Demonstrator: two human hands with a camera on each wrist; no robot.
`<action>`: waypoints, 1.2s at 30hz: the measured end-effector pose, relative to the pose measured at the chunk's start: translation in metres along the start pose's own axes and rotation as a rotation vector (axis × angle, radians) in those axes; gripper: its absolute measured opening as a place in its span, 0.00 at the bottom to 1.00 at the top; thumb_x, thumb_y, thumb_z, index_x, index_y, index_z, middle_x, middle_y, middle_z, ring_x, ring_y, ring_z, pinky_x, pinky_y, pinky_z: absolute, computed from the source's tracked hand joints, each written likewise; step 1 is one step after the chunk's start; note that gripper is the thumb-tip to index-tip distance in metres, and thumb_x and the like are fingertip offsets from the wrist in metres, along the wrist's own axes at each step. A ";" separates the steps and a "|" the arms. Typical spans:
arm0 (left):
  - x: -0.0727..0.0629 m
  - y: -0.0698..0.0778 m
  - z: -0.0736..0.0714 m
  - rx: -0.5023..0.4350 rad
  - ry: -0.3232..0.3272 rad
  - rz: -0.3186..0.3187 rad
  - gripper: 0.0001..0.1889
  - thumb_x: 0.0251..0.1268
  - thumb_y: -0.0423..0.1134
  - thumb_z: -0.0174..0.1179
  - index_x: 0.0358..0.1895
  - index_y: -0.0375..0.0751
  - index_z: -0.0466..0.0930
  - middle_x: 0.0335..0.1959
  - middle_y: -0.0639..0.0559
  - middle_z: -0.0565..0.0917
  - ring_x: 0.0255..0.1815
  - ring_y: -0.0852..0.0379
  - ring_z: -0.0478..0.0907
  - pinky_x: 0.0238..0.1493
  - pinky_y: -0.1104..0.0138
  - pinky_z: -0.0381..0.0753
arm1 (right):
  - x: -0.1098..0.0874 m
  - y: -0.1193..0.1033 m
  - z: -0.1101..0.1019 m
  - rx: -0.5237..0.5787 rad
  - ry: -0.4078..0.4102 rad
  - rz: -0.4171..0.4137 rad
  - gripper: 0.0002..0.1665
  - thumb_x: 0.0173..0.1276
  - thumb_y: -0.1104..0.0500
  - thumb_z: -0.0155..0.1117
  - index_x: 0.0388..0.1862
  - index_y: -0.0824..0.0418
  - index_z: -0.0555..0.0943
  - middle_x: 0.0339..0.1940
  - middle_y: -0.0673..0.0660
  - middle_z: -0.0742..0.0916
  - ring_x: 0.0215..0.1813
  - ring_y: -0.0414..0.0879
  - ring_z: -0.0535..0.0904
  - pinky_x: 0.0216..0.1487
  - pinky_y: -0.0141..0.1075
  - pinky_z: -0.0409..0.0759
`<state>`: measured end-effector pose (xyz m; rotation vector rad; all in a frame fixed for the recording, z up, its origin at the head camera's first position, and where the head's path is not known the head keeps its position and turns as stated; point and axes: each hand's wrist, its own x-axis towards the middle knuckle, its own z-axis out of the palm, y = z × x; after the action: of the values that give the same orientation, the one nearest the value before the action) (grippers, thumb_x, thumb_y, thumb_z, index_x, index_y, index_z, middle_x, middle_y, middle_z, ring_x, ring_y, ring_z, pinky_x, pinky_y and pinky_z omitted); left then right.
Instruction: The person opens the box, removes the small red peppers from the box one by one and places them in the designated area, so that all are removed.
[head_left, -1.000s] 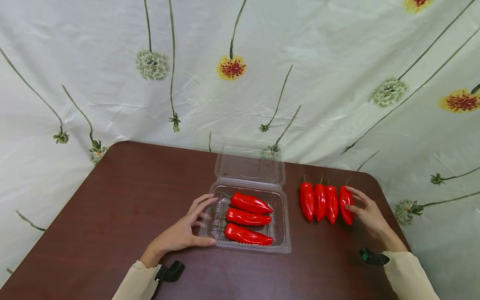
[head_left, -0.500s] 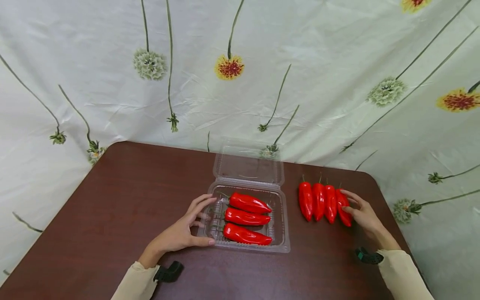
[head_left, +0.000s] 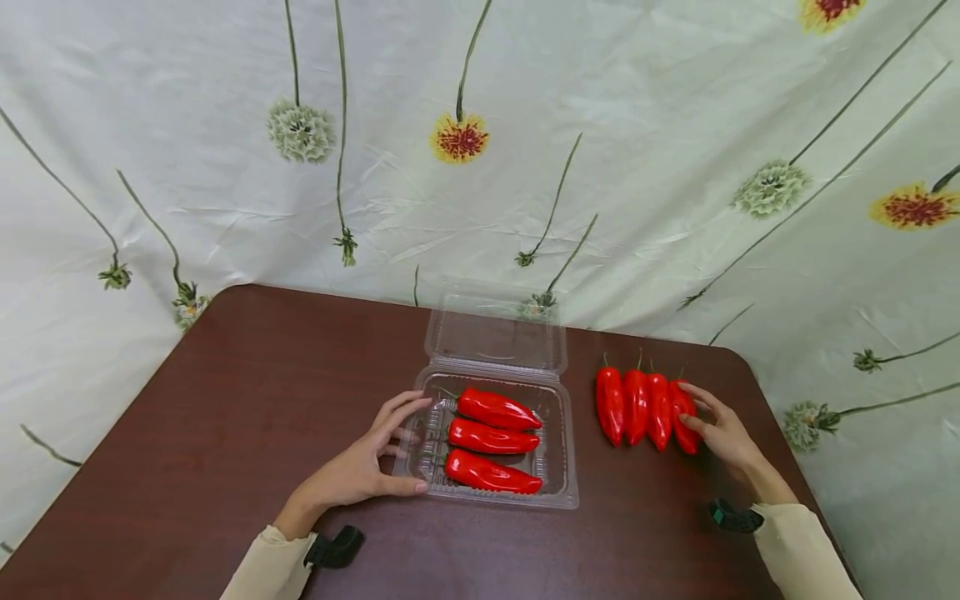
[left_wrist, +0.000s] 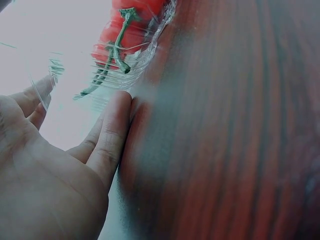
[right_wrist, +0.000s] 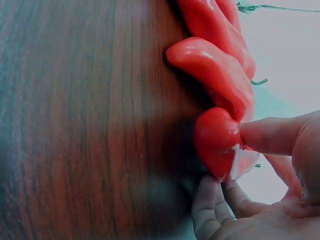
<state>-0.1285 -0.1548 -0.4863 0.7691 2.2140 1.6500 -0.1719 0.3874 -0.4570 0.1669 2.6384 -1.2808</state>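
On the right of the head view, my right hand (head_left: 729, 440) holds the rightmost long red pepper (head_left: 681, 407) between thumb and fingers. In the right wrist view the thumb lies on that pepper (right_wrist: 212, 137), with the fingertips at its other side. Three similar red peppers (head_left: 635, 408) lie close beside it, green stems pointing away. My left hand (head_left: 356, 468), fingers spread, rests at the left side of a clear plastic clamshell box (head_left: 572, 467). Inside, three red peppers (head_left: 491, 472) lie in a stack of rows, stems to the left. Fingertips meet the box's edge in the left wrist view.
The box's clear lid (head_left: 495, 337) stands raised at its back, near the table's far edge. A white floral cloth (head_left: 645, 167) hangs behind the dark brown table (head_left: 300, 358). Each wrist wears a black band (head_left: 335, 547).
My right hand has shifted left with the rightmost pepper, which now lies against its neighbour at a slant. My left hand stays at the box.
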 end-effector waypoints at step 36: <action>-0.001 -0.002 0.000 -0.021 -0.005 0.012 0.52 0.56 0.40 0.75 0.80 0.47 0.50 0.80 0.47 0.42 0.59 0.42 0.70 0.54 0.63 0.76 | -0.004 -0.001 -0.004 -0.030 0.008 -0.062 0.38 0.76 0.63 0.56 0.80 0.63 0.56 0.72 0.76 0.68 0.53 0.54 0.82 0.43 0.31 0.81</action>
<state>-0.1286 -0.1558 -0.4881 0.7822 2.1891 1.6722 -0.1685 0.3900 -0.4530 0.0866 2.6883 -1.2610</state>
